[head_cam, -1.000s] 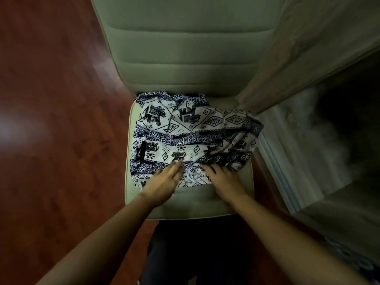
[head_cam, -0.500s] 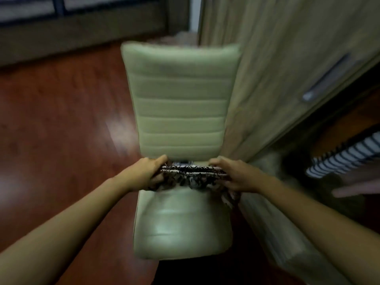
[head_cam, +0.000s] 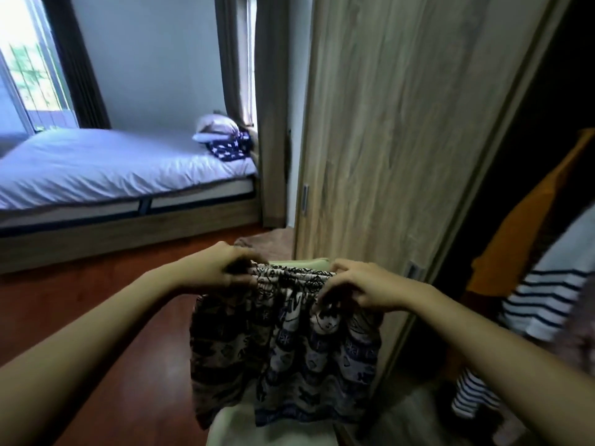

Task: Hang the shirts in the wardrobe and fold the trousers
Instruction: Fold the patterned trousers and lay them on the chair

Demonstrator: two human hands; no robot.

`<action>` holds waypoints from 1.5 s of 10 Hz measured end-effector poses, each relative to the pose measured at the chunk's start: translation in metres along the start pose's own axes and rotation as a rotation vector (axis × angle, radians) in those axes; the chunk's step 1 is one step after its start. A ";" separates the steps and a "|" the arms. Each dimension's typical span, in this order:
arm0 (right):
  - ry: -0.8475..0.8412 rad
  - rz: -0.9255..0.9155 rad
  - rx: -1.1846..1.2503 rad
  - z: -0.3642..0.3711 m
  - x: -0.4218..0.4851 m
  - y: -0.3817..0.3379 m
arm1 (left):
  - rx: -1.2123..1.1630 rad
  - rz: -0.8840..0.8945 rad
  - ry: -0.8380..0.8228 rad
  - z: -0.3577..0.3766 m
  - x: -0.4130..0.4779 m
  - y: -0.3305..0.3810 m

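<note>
Curling round the waistband's L end, left hand is closed on black-&-white patterned fabric trousers, held up over pale-green padded chair; R end is pinched by right hand, near wood-grain wardrobe door.

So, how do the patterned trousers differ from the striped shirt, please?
The patterned trousers are gripped at the waistband by the left hand and right hand; the striped shirt hangs in the wardrobe. The trousers carry a busy dark print; the shirt, plain stripes. Both hang down.
</note>
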State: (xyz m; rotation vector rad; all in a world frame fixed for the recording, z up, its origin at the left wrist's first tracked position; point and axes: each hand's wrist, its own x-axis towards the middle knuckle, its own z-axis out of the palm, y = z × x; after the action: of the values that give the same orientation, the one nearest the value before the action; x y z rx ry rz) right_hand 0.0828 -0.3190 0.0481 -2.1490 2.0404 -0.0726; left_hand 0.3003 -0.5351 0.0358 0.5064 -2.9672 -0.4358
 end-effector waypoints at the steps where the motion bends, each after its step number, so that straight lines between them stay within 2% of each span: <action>1: -0.072 0.040 -0.044 -0.015 0.007 -0.003 | 0.000 -0.030 0.052 -0.014 -0.008 0.012; 2: -0.058 0.083 -0.005 -0.025 0.020 -0.012 | 0.000 -0.035 0.088 -0.036 -0.016 0.019; 3: 0.033 0.135 0.101 -0.031 0.026 -0.019 | -0.020 -0.086 0.165 -0.042 -0.008 0.022; 4: 0.102 0.242 0.526 -0.052 0.041 -0.043 | -0.044 -0.171 0.348 -0.059 0.013 0.039; 6: 0.182 0.360 0.985 -0.063 0.050 -0.058 | -0.263 -0.188 0.372 -0.053 0.031 0.068; 7: 0.198 0.357 1.101 -0.065 0.048 -0.064 | -0.302 -0.164 0.366 -0.049 0.032 0.073; 8: 0.264 0.267 0.999 -0.060 0.045 -0.062 | -0.301 -0.102 0.364 -0.048 0.030 0.080; 9: 0.372 0.243 0.569 -0.058 0.041 -0.050 | -0.277 -0.104 0.390 -0.054 0.028 0.078; 10: 0.223 0.186 0.075 -0.062 0.032 -0.039 | -0.061 -0.174 0.479 -0.064 0.027 0.060; 11: 0.061 0.163 0.046 -0.065 0.025 -0.039 | 0.025 -0.156 0.451 -0.063 0.027 0.042; 12: -0.060 0.233 0.110 -0.062 0.023 -0.034 | 0.044 -0.103 0.380 -0.052 0.026 0.031; 13: -0.143 0.348 0.354 -0.057 0.021 -0.030 | 0.051 -0.061 0.344 -0.044 0.026 0.031; 14: -0.117 0.449 0.590 -0.050 0.019 -0.024 | -0.019 -0.008 0.286 -0.032 0.026 0.043; 15: 0.010 0.488 0.770 -0.044 0.025 -0.026 | -0.144 -0.020 0.261 -0.027 0.029 0.056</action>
State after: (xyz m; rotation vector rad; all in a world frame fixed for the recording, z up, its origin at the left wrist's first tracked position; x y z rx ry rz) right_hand 0.1033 -0.3464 0.0931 -1.1748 2.0123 -0.6718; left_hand 0.2592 -0.5017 0.0799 0.5322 -2.6610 -0.5354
